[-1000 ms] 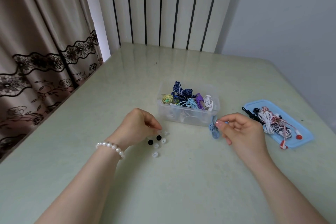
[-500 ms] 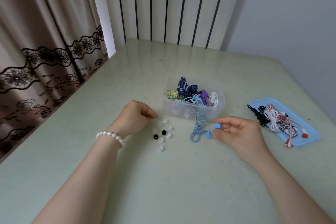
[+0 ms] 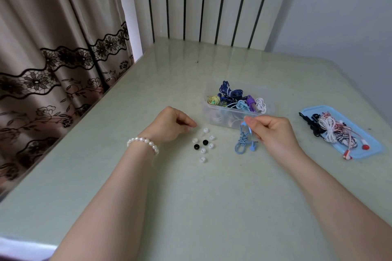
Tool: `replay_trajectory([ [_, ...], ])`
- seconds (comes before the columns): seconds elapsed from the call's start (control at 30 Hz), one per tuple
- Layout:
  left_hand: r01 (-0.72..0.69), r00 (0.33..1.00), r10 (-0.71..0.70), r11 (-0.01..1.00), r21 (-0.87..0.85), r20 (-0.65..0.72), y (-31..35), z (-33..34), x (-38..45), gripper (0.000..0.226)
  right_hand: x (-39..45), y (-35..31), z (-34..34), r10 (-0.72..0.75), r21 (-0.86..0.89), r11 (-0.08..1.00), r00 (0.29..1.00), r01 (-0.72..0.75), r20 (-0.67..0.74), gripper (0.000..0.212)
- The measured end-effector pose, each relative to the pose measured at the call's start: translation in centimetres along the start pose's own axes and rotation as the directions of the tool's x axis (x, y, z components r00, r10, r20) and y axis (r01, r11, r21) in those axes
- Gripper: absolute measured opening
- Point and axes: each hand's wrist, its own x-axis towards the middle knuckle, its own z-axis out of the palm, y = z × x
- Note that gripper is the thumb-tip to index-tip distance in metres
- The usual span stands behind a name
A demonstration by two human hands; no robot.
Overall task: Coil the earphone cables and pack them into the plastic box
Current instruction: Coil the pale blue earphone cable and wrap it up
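A clear plastic box (image 3: 214, 115) stands mid-table holding several coiled earphone cables in dark blue, yellow, light blue, purple and white. My right hand (image 3: 273, 130) pinches one end of a light blue coiled earphone (image 3: 242, 141), which hangs just in front of the box with its loop touching the table. My left hand (image 3: 170, 127) rests on the table to the left, its fingertips pinching a small clear ear tip (image 3: 190, 129). Several loose white and black ear tips (image 3: 203, 143) lie between the hands.
A light blue lid (image 3: 369, 144) lies at the right with black, white and red-striped earphones (image 3: 331, 133) piled on it. A curtain hangs along the table's left edge. A ribbed panel stands behind the table's far edge.
My right hand has lifted the light blue earphone's end upward near the box. My left hand has stayed by the ear tips. The camera view has shifted a little.
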Motion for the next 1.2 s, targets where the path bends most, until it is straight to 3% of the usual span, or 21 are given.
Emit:
replay_trajectory([
  [0.43,-0.06,0.998,0.059,0.993,0.106,0.016,0.0,1.6,0.3,0.007,-0.1,0.6,1.9,-0.011,0.083,0.996,0.988,0.024,-0.153,0.009],
  [0.53,-0.042,0.999,0.042,0.999,0.019,-0.026,0.1,1.3,0.2,0.003,-0.2,0.7,1.7,0.014,0.1,0.995,0.988,0.001,-0.155,0.011],
  [0.6,-0.039,0.999,0.032,0.98,-0.195,-0.04,0.8,1.2,-0.1,0.008,-0.3,0.6,1.4,0.045,0.12,0.992,0.989,-0.028,-0.14,0.01],
  [0.67,-0.045,0.999,0.038,0.872,-0.488,-0.025,1.8,1.3,-0.7,0.011,-0.5,0.6,1.2,0.078,0.172,0.983,0.992,-0.06,-0.101,0.01],
  [0.77,0.055,0.992,0.059,0.582,-0.811,0.11,3.9,2.3,-1.7,0.015,-0.8,0.1,0.8,0.098,0.34,0.937,0.994,-0.079,-0.039,0.009],
  [0.83,0.147,0.977,0.066,0.491,-0.859,0.205,4.9,3.4,-2.2,0.023,-0.9,-0.2,0.5,0.105,0.441,0.893,0.994,-0.092,-0.007,0.011],
  [0.93,0.217,0.958,0.075,0.435,-0.874,0.275,5.6,4.7,-2.6,0.034,-1.0,-0.4,0.2,0.086,0.569,0.816,0.995,-0.101,0.052,0.025],
  [1.07,0.223,0.966,0.032,0.393,-0.892,0.255,5.6,5.1,-2.4,0.033,-0.8,-0.1,-0.2,0.063,0.609,0.788,0.996,-0.089,0.065,0.048],
  [1.2,0.211,0.977,-0.036,0.343,-0.915,0.212,5.3,4.6,-2.0,0.024,-0.5,0.1,-1.5,0.099,0.667,0.739,0.994,-0.099,0.038,0.041],
])
